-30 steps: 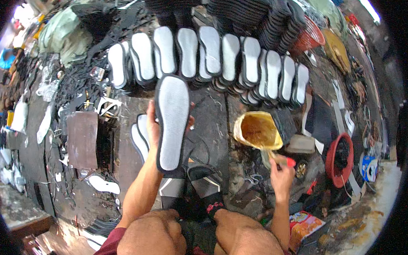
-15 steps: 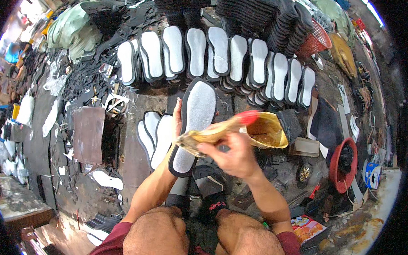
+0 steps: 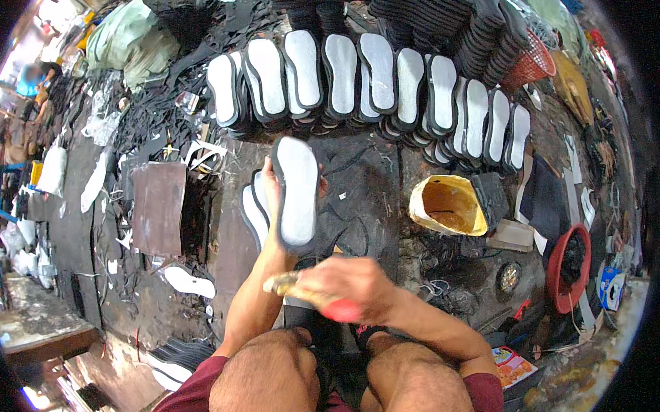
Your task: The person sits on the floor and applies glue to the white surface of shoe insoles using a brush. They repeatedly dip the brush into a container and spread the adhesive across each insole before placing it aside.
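Note:
My left hand [image 3: 271,187] is wrapped round a shoe sole [image 3: 299,193] from beneath, fingertips showing at its edges. The sole has a pale grey-white top and a black rim, and is tipped up lengthwise. Closed round a brush [image 3: 291,284] with yellowish, caked bristles and a red handle is my right hand [image 3: 356,284], nearer my knees. The brush is apart from the sole, above my left forearm. Behind the held sole, a few more soles [image 3: 254,211] lie partly hidden on the ground. To the right stands a glue-stained yellow container [image 3: 448,204] with brownish contents.
Overlapping stacks of white-topped soles [image 3: 341,74] curve across the far side, with tall black stacks [image 3: 434,23] behind. At right are a red basin [image 3: 569,268] and a small round dish [image 3: 509,276]. A brown board [image 3: 159,209] lies left among scraps.
The brush has come off the sole and moved down toward my knees, with my right hand. The held sole has shifted slightly left. The whole view has shifted a little.

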The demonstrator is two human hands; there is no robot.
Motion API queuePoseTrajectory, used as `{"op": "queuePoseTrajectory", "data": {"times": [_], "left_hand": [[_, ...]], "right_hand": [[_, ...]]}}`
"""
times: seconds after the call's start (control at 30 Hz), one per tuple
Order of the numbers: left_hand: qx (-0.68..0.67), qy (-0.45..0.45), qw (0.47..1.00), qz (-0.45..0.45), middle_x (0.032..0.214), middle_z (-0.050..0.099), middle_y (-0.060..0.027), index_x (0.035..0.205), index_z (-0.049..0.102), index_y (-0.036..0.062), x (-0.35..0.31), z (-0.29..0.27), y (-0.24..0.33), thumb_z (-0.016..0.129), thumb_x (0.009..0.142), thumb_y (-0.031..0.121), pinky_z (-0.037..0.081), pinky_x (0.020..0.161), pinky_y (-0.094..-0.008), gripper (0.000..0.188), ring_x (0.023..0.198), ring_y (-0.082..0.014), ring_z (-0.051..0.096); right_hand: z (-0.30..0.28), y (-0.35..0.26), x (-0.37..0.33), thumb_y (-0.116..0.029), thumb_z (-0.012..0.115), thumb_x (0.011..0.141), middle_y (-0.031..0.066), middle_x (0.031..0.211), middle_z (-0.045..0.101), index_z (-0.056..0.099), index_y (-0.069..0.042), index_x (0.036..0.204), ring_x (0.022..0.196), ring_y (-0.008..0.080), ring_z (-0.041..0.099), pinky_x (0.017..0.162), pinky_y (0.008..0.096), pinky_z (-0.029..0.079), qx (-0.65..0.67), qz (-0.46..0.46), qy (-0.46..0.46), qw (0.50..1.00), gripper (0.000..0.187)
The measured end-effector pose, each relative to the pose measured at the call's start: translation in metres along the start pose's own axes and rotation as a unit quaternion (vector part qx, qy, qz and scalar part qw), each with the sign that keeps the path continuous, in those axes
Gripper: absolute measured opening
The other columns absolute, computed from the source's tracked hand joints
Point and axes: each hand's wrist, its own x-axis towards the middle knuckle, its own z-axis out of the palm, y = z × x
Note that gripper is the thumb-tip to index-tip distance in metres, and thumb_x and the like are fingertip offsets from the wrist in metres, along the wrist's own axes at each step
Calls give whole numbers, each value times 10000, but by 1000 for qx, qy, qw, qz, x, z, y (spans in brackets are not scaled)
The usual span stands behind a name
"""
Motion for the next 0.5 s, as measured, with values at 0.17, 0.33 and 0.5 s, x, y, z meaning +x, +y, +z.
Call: {"op": "queuePoseTrajectory", "data": {"times": [0.17, 0.33, 0.5], "left_hand": [[-38, -92, 995, 1, 1205, 635, -217, 1374, 502, 32, -18, 25, -3, 447, 948, 654, 521, 939, -442, 756, 1080, -350, 630], [-102, -99, 989, -31, 1119, 636, -257, 1306, 519, -20, -19, 19, 8, 476, 913, 680, 540, 845, -474, 805, 1016, -372, 638], [144, -55, 980, 124, 1140, 670, -130, 1286, 586, 63, -40, 22, -23, 496, 960, 606, 515, 912, -417, 640, 966, -277, 654]], "right_hand": [[-38, 71, 37, -165, 740, 885, 141, 992, 722, 678, -49, 1002, 881, 303, 711, 780, 388, 569, -99, 153, 143, 973, 176], [-10, -11, -9, -116, 751, 850, 62, 968, 721, 715, -97, 1011, 829, 241, 698, 771, 355, 574, 46, 121, -51, 990, 166], [-28, 60, 44, -126, 766, 825, 108, 925, 685, 659, -66, 1002, 810, 311, 671, 691, 403, 548, -105, 45, 85, 990, 215]]}}
